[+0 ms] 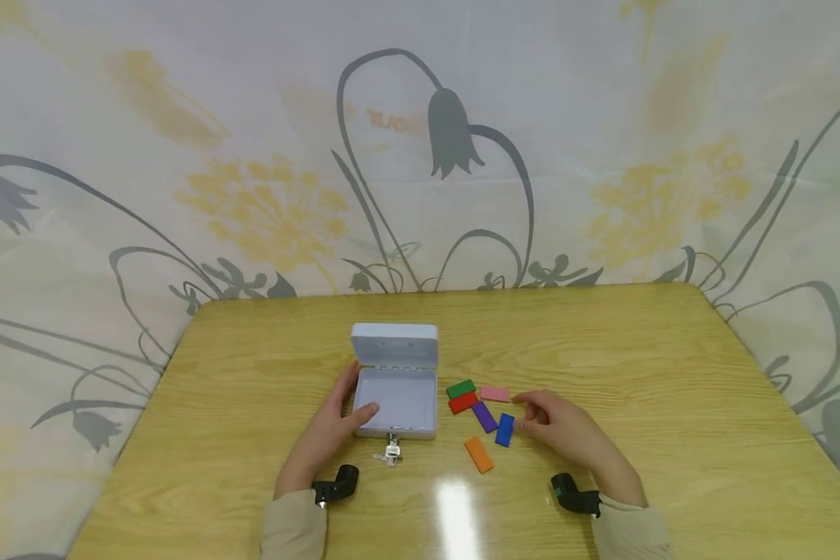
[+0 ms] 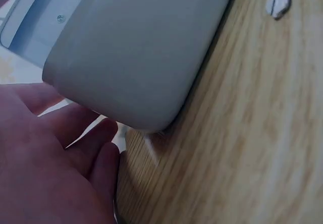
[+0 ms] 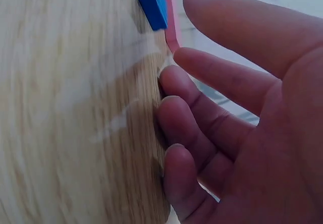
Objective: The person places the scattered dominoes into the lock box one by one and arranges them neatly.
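The left hand (image 1: 332,425) has fingers round the open box (image 1: 407,398); opening looks done. Six blocks (image 1: 485,418) lie outside, toward the table's (image 1: 672,373) right edge. The right hand (image 1: 565,427) has fingers spread.

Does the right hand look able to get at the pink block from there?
Probably yes. The right hand has its fingers at or very near the right end of the pink block, with nothing visible between; the blue block lies to one side of that path.
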{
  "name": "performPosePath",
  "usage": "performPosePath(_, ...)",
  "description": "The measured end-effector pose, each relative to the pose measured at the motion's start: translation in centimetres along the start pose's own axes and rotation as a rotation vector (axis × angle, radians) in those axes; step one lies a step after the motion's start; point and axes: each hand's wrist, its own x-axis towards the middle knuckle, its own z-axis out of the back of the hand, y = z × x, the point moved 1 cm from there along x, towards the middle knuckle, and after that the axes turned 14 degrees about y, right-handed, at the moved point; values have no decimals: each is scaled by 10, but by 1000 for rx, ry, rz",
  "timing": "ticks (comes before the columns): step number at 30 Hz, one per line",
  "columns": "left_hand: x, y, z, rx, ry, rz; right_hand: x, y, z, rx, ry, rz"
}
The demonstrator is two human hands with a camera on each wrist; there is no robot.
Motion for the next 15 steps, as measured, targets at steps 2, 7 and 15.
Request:
performPosePath(2, 1, 2, 0, 47, 3, 19, 2, 2, -1, -8, -3, -2)
performPosePath(7, 1, 1, 2, 143, -17, 74, 6, 8, -2, -14, -8, -20)
performPosePath(15, 1, 1, 1, 187, 24, 92, 6, 14, -10, -57, 19, -26)
